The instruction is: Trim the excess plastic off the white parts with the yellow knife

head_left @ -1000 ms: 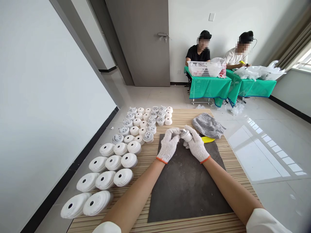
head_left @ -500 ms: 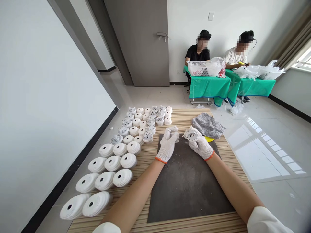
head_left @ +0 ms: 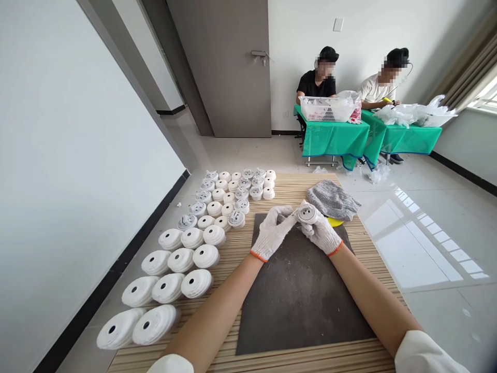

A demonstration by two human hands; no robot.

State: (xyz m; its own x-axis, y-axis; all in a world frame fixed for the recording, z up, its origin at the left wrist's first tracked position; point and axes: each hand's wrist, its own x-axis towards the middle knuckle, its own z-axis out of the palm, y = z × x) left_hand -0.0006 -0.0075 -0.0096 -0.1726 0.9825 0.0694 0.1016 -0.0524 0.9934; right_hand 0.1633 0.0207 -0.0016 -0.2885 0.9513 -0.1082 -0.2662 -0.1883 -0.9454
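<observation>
Hands, left [head_left: 273, 233] and right [head_left: 320, 233], now both hold a white detector [head_left: 306, 213].

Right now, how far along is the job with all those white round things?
Done: maybe the near detectors, lying neatly in rows with their domes up, but nothing proves it. The far detectors are in rows too, many with their backs up.
In hand: the right hand grips one detector, back showing, and the left hand reaches up beside it.
Left: many rows still lie there; I can't tell which need work.
</observation>
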